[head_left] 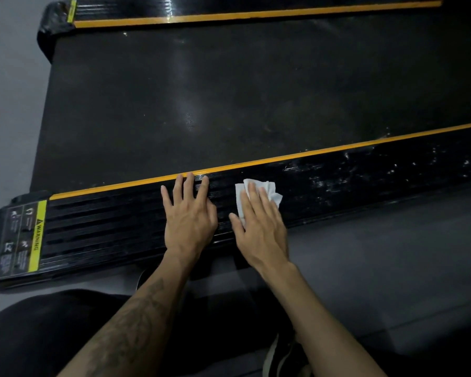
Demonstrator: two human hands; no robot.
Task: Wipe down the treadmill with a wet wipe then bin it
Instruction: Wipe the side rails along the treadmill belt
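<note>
A black treadmill with orange edge stripes fills the upper view. Its near ribbed side rail runs from lower left to right. My right hand lies flat with straight fingers on a white wet wipe, pressing it onto the rail. My left hand rests flat on the rail just left of the wipe, fingers spread, its fingertips near the orange stripe. The rail to the right of the wipe glistens with wet streaks.
A yellow warning label sits at the rail's left end. Grey floor lies on the near side of the treadmill and at the left. My dark trousers and a shoe are at the bottom.
</note>
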